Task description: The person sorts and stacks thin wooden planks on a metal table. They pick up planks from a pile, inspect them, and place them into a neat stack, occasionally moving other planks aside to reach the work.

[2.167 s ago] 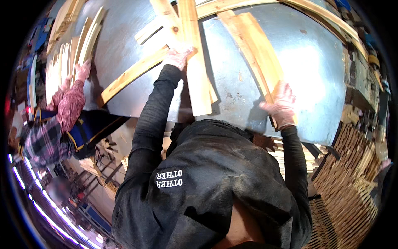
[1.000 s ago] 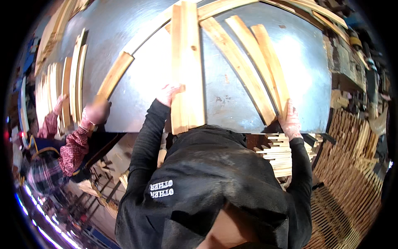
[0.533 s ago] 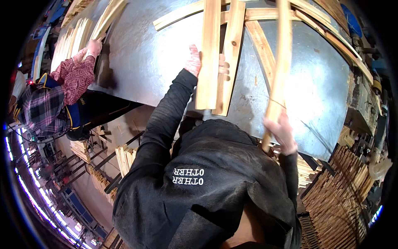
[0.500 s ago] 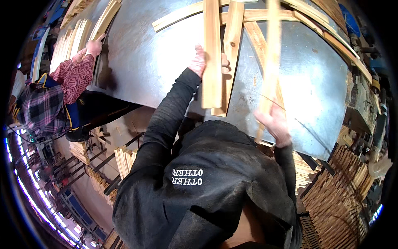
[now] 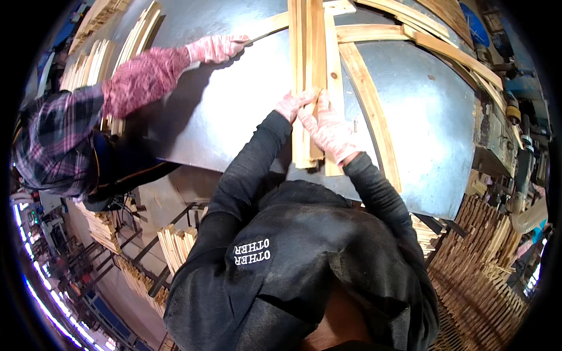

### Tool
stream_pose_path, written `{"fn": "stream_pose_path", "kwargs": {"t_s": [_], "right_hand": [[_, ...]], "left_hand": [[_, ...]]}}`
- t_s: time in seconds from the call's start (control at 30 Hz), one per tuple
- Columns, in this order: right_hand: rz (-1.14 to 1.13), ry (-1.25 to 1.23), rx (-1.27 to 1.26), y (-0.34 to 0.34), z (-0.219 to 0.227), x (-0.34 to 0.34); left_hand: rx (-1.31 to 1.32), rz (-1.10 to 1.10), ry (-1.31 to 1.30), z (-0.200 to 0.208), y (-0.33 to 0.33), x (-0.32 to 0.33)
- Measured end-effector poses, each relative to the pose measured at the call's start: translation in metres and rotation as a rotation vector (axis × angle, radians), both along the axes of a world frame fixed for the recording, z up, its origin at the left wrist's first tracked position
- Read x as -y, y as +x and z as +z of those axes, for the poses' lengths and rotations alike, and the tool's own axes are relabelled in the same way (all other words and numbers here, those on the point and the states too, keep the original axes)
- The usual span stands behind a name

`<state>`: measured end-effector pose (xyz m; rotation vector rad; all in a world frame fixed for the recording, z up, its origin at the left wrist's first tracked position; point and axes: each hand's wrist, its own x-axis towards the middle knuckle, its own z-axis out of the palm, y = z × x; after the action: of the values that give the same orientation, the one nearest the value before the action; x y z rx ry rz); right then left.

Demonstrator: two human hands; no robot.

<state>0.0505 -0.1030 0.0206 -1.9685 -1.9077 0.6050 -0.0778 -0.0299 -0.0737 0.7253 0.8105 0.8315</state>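
A small bundle of pale wooden slats (image 5: pixel 307 58) stands lengthwise before me over the metal table. My left hand (image 5: pixel 290 106), in a pink-and-white glove, grips its left side, with the fingers partly hidden. From the right, my right hand (image 5: pixel 332 131), gloved alike, closes on the same slats, and the two hands meet at the fingertips. Just right of the bundle lies a knotted slat (image 5: pixel 334 88), partly under my right hand. Farther right, a single slat (image 5: pixel 372 105) rests slantwise on the table.
A co-worker's gloved hand (image 5: pixel 219 48) reaches in from the left to the end of a crosswise slat (image 5: pixel 266 25). More slats (image 5: pixel 456 52) lie along the table's far right side. Stacked wood (image 5: pixel 474 263) stands below the table (image 5: pixel 433 140) at right.
My right hand has moved left with its slat, which now sits against those in my left hand. The co-worker's arm has stretched right, from the left-hand slats to the crosswise slat.
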Motion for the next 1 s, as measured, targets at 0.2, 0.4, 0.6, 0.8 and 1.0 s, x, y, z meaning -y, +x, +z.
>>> {"fn": "stream_pose_path", "kwargs": {"t_s": [0.2,0.4,0.6,0.8,1.0], "right_hand": [[-0.302,-0.046,-0.710,0.040,-0.027,0.010],[-0.331,0.029,-0.525,0.040,-0.030,-0.009],[-0.286,-0.055,-0.084,0.063,-0.059,-0.023],[-0.218,-0.336,0.244,0.081,-0.036,-0.033],[-0.188,-0.405,0.068,0.072,-0.048,-0.026]], "left_hand": [[0.256,-0.061,-0.139,0.006,-0.037,-0.025],[-0.414,0.122,0.135,0.062,-0.129,-0.101],[-1.785,-0.238,0.128,0.045,-0.183,-0.174],[-1.833,-0.146,0.045,0.050,-0.177,-0.151],[-2.085,-0.069,0.141,0.052,-0.163,-0.161]]}}
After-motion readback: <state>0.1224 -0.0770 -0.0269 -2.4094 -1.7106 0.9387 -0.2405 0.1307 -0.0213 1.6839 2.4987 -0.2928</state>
